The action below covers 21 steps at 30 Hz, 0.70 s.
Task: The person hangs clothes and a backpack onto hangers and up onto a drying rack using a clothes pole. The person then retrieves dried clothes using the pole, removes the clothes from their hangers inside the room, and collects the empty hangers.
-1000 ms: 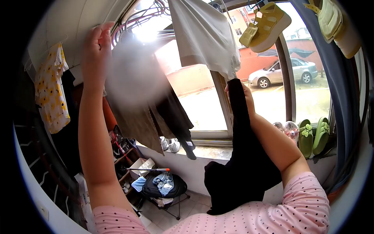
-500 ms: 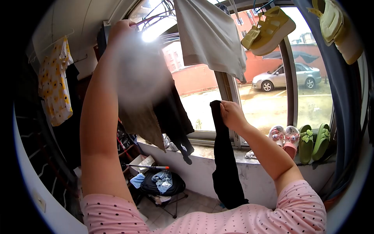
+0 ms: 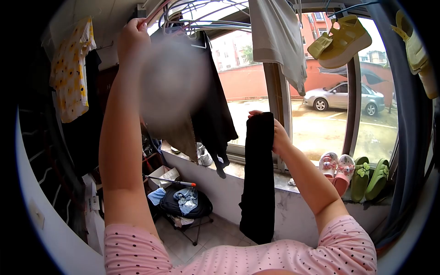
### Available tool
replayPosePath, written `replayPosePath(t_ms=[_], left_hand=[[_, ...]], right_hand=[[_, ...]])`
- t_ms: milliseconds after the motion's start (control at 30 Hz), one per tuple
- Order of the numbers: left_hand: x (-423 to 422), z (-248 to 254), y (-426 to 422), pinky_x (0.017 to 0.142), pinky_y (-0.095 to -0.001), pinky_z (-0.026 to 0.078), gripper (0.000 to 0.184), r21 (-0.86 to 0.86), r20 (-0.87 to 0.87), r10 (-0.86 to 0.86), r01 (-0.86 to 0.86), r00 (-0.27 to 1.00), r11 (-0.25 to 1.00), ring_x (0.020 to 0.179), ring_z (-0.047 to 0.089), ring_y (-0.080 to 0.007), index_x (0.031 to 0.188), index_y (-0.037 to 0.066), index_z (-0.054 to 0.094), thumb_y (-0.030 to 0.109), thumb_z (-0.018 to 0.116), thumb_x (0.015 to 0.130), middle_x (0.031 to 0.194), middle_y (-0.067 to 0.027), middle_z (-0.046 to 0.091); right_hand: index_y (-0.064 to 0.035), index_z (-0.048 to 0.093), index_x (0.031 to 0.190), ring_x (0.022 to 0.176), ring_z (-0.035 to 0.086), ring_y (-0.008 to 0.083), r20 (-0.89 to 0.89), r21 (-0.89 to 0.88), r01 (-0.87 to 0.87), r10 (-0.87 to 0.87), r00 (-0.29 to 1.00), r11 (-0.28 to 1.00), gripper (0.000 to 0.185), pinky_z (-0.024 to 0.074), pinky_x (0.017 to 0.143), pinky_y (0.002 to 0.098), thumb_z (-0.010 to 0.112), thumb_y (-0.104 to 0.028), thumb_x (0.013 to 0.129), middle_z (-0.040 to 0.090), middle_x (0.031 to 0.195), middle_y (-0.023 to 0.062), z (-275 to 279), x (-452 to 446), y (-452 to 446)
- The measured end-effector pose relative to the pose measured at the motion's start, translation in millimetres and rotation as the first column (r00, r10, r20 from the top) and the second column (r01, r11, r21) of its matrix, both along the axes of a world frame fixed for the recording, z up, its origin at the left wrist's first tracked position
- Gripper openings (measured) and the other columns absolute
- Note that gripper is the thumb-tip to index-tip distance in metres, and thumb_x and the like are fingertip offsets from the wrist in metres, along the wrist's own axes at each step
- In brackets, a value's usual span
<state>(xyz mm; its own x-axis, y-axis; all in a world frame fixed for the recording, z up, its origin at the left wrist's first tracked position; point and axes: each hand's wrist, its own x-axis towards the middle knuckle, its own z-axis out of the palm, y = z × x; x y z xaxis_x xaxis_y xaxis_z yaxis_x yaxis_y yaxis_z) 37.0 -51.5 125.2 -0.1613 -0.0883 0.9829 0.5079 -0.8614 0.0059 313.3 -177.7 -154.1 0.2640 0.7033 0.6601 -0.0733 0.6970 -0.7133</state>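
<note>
My right hand (image 3: 280,134) grips the top of a long, narrow black garment (image 3: 259,178), which hangs straight down in front of the window ledge. It looks like leggings or a trouser leg, but its exact kind does not show. Raised high at the upper left, my left hand (image 3: 133,36) is closed around a thin pink bar (image 3: 158,11), seemingly part of a hanger. Several wire hangers (image 3: 197,23) crowd together to its right. Beneath them hang dark clothes (image 3: 213,105) and a brownish garment (image 3: 181,137), partly covered by a grey blur.
A pale cloth (image 3: 277,41) and yellow sandals (image 3: 343,43) hang before the window. Pink-and-white clogs (image 3: 341,174) and green slippers (image 3: 369,178) stand on the sill. Below, a black stool-like stand (image 3: 188,206) bears blue cloth. A yellow-patterned shirt (image 3: 71,73) hangs left.
The black garment has swung left and turned, showing broader and straighter. My right hand has shifted slightly and now sits partly behind its top. The view has turned, bringing more hangers into sight.
</note>
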Motion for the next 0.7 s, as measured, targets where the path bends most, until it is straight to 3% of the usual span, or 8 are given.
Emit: replayPosePath(t_ms=[133,233,300,567,600,633,667,700], left_hand=[[-53,-60,-1,0.072,-0.0221,0.053,0.024,-0.187,0.016,-0.189,0.189,0.982,0.964,0.085,0.062,-0.0119,0.111,0.004,0.061,0.017,0.047,0.095,0.099,-0.006,0.063],[-86,-113,-5,0.07,-0.023,0.055,0.027,-0.243,0.119,-0.325,0.345,0.938,0.907,0.089,0.063,-0.0141,0.116,0.003,0.058,0.017,0.046,0.096,0.103,-0.0078,0.062],[-105,-152,-15,0.066,-0.0236,0.055,0.028,-0.331,0.203,-0.344,0.395,0.917,0.857,0.083,0.065,-0.0149,0.117,0.003,0.057,0.019,0.046,0.096,0.106,-0.0085,0.061],[-191,-316,-13,0.043,-0.0156,0.032,0.024,-0.427,0.117,-0.101,0.141,0.988,0.893,0.048,0.046,-0.003,0.109,0.01,0.063,0.024,0.047,0.097,0.064,0.001,0.06],[-202,-330,-13,0.043,-0.0157,0.032,0.023,-0.45,0.083,-0.088,0.116,0.993,0.885,0.048,0.045,-0.0029,0.108,0.01,0.063,0.023,0.047,0.097,0.062,0.0015,0.059],[-212,-343,-13,0.043,-0.0158,0.032,0.022,-0.47,0.052,-0.075,0.09,0.996,0.878,0.048,0.045,-0.0028,0.107,0.01,0.062,0.022,0.047,0.097,0.061,0.0019,0.057],[-220,-353,-16,0.041,-0.0137,0.03,0.019,-0.486,0.059,-0.102,0.118,0.993,0.866,0.049,0.049,-0.0026,0.107,0.005,0.062,0.012,0.049,0.095,0.086,-0.0013,0.06],[-229,-357,-19,0.041,-0.014,0.031,0.019,-0.499,-0.007,-0.078,0.064,0.997,0.864,0.05,0.049,-0.003,0.107,0.004,0.061,0.01,0.048,0.095,0.09,-0.0021,0.06]], right_hand=[[-0.0061,0.046,0.129,0.098,0.053,0.009,-0.063,0.114,-0.058,0.065,0.996,0.992,0.037,0.0449,0.082,0.0218,0.05,-0.014,0.092,0.051,0.12,0.0037,-8,11,29],[-0.0092,0.041,0.134,0.103,0.048,0.0076,-0.017,0.138,0.06,-0.058,0.998,0.989,0.041,0.0397,0.087,0.0208,0.048,-0.015,0.095,0.046,0.127,0.0025,1,6,43],[-0.0096,0.038,0.136,0.1,0.051,0.0071,-0.162,0.188,-0.027,0.058,0.985,0.982,0.042,0.042,0.084,0.0196,0.046,-0.014,0.095,0.047,0.126,0.0023,5,13,63],[-0.008,0.038,0.133,0.091,0.057,0.0102,-0.177,0.385,-0.167,0.25,0.952,0.908,0.042,0.05,0.072,0.0208,0.049,-0.015,0.094,0.052,0.12,0.0069,37,8,86],[-0.0055,0.04,0.131,0.093,0.059,0.013,-0.015,0.356,0.007,-0.001,1.0,0.934,0.04,0.0513,0.075,0.0222,0.05,-0.016,0.093,0.053,0.119,0.0093,36,15,91],[-0.0035,0.042,0.129,0.094,0.06,0.015,0.278,0.368,0.529,-0.633,0.722,0.765,0.04,0.0518,0.077,0.0226,0.05,-0.018,0.093,0.054,0.119,0.0113,38,16,92],[-0.003,0.042,0.13,0.096,0.06,0.0155,0.109,0.328,0.186,-0.233,0.966,0.926,0.041,0.0517,0.078,0.0229,0.05,-0.019,0.093,0.054,0.12,0.0114,31,20,96],[-0.0024,0.041,0.13,0.097,0.06,0.0159,-0.076,0.368,-0.188,0.231,0.97,0.911,0.042,0.0515,0.079,0.0231,0.05,-0.019,0.093,0.054,0.121,0.0115,26,23,99]])
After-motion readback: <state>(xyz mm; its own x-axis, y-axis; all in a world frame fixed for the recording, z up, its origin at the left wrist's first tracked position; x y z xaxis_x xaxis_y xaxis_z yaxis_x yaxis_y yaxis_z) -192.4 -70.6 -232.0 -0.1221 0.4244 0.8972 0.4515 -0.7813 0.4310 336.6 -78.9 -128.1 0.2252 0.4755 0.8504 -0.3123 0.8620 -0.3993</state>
